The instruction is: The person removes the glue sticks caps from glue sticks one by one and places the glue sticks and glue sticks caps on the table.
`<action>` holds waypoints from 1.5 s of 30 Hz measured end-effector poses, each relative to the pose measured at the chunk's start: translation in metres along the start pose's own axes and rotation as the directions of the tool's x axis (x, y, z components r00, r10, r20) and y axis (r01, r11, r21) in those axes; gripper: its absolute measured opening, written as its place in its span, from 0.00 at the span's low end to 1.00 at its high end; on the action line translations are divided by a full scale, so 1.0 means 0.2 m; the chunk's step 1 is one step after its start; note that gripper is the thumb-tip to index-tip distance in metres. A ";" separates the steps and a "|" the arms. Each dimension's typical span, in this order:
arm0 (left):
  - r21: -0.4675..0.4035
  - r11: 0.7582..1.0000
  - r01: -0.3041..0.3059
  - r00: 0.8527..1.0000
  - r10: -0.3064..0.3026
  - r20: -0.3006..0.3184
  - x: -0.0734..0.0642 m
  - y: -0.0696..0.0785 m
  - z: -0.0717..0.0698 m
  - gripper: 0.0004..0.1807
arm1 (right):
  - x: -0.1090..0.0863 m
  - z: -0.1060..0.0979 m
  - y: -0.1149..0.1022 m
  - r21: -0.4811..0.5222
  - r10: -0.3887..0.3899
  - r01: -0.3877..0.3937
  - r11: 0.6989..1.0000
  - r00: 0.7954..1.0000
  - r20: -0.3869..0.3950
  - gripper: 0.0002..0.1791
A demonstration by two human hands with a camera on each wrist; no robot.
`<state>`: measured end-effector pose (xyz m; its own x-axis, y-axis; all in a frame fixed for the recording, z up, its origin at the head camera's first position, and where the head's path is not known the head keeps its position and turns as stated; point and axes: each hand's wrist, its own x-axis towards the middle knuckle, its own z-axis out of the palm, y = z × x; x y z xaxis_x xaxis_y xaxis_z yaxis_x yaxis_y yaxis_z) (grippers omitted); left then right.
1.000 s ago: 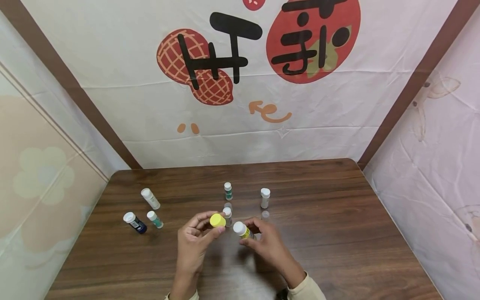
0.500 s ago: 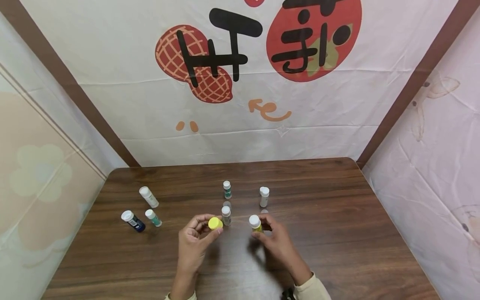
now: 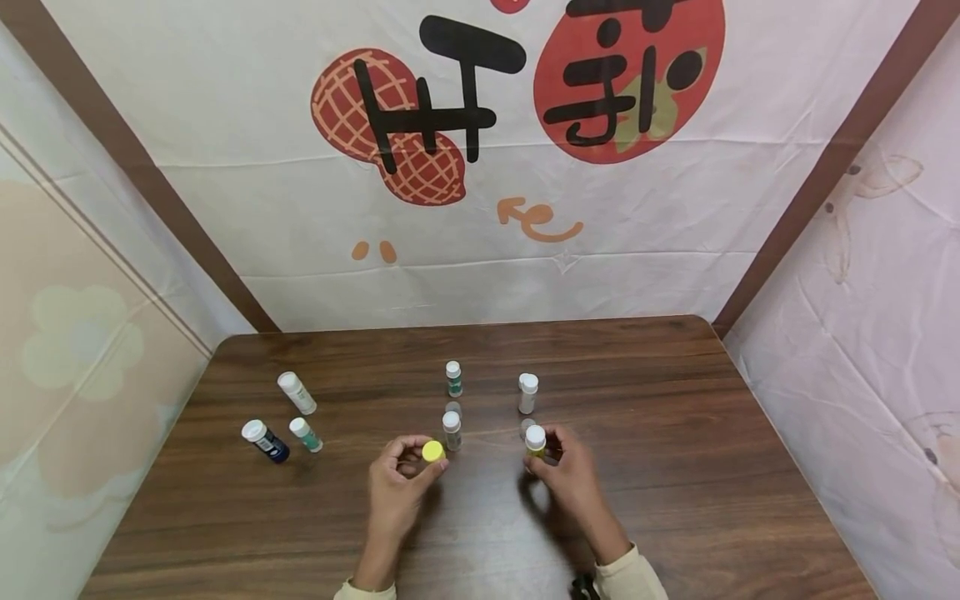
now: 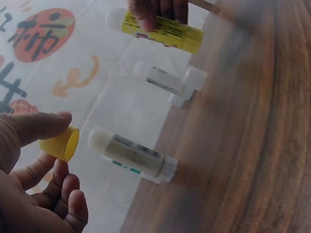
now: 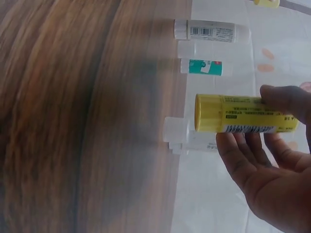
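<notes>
My left hand (image 3: 392,492) pinches a yellow cap (image 3: 432,452) between thumb and fingers; in the left wrist view the hollow side of the cap (image 4: 72,144) faces right. My right hand (image 3: 573,477) holds a yellow glue stick (image 5: 243,114) upright above the table, its white top (image 3: 535,437) bare. Between the hands stands a clear glue stick (image 3: 452,432), with a translucent round cap (image 3: 453,409) just behind it. Another translucent cap (image 3: 527,428) lies behind the right hand's glue stick.
Farther back stand a teal-labelled glue stick (image 3: 453,379) and a white-labelled one (image 3: 528,394). Off to the left are a white glue stick (image 3: 297,392), a dark blue one (image 3: 267,442) and a teal one (image 3: 306,435). Fabric walls (image 3: 637,283) rise beyond the wooden table (image 3: 697,467).
My right hand has carried the yellow glue stick to the right, away from the yellow cap. My left hand keeps the cap and has shifted only slightly.
</notes>
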<state>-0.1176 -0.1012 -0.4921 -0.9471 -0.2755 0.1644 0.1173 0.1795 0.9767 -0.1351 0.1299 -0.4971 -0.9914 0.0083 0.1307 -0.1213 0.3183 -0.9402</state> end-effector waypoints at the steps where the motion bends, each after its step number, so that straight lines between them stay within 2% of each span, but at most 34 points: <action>1: 0.010 1.000 -0.004 1.000 0.004 0.001 0.00 -0.01 0.00 0.19 | 0.00 0.00 0.00 0.004 0.008 -0.008 1.000 1.000 -0.012 0.18; 2: 0.023 1.000 -0.008 1.000 0.008 0.001 0.00 -0.02 0.01 0.19 | 0.01 0.00 0.01 0.000 0.013 -0.013 1.000 1.000 -0.022 0.19; 4: 0.040 0.999 -0.004 1.000 0.004 0.006 0.00 0.01 0.01 0.18 | 0.01 -0.01 0.02 -0.021 0.016 -0.017 1.000 0.999 -0.036 0.19; 6: 0.061 0.998 0.002 1.000 -0.002 0.011 0.00 0.00 0.02 0.17 | 0.02 -0.01 0.03 -0.066 0.012 -0.015 0.998 0.999 -0.046 0.19; 8: 0.122 0.993 0.007 1.000 -0.010 0.020 0.00 -0.01 0.03 0.16 | 0.02 -0.01 0.04 -0.111 0.006 -0.011 0.994 0.999 -0.052 0.19; 9: 0.160 0.987 0.004 1.000 -0.008 0.023 0.00 -0.01 0.04 0.16 | 0.02 0.00 0.04 -0.131 0.002 -0.009 0.991 0.999 -0.054 0.19; 11: 0.244 0.970 -0.016 0.999 0.008 0.032 0.01 -0.08 0.04 0.16 | 0.02 0.00 0.05 -0.169 -0.004 -0.005 0.986 0.998 -0.058 0.19; 13: 0.322 0.946 -0.033 0.999 0.021 0.040 0.01 -0.10 0.05 0.16 | 0.03 0.00 0.06 -0.186 -0.006 -0.005 0.983 0.998 -0.059 0.18; 16: 0.388 0.921 -0.043 0.998 0.023 0.057 0.01 -0.12 0.07 0.17 | 0.03 0.01 0.07 -0.222 -0.007 -0.007 0.975 0.998 -0.064 0.18; 19: 0.423 0.906 -0.029 0.998 0.001 0.068 0.02 -0.14 0.08 0.17 | 0.03 0.02 0.07 -0.246 0.001 -0.021 0.969 0.997 -0.078 0.18; 22: 0.445 0.895 -0.027 0.997 -0.010 0.079 0.03 -0.16 0.10 0.17 | 0.04 0.02 0.07 -0.285 -0.001 -0.026 0.958 0.995 -0.095 0.18; 27: 0.444 0.896 -0.024 0.995 -0.022 0.098 0.04 -0.18 0.11 0.17 | 0.05 0.02 0.07 -0.344 -0.013 -0.028 0.939 0.993 -0.116 0.19; 34: 0.430 0.903 -0.005 0.995 -0.040 0.096 0.04 -0.19 0.12 0.17 | 0.05 0.03 0.08 -0.360 -0.006 -0.037 0.932 0.993 -0.118 0.19; 45: 0.455 0.890 0.003 0.995 -0.049 0.090 0.04 -0.23 0.13 0.17 | 0.07 0.03 0.09 -0.383 0.029 -0.074 0.921 0.992 -0.121 0.18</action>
<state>-0.1389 -0.0871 -0.5383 -0.9748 -0.1979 0.1029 -0.0343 0.5890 0.8074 -0.1505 0.1303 -0.5142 -0.9812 0.1325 0.1402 -0.0194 0.6552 -0.7552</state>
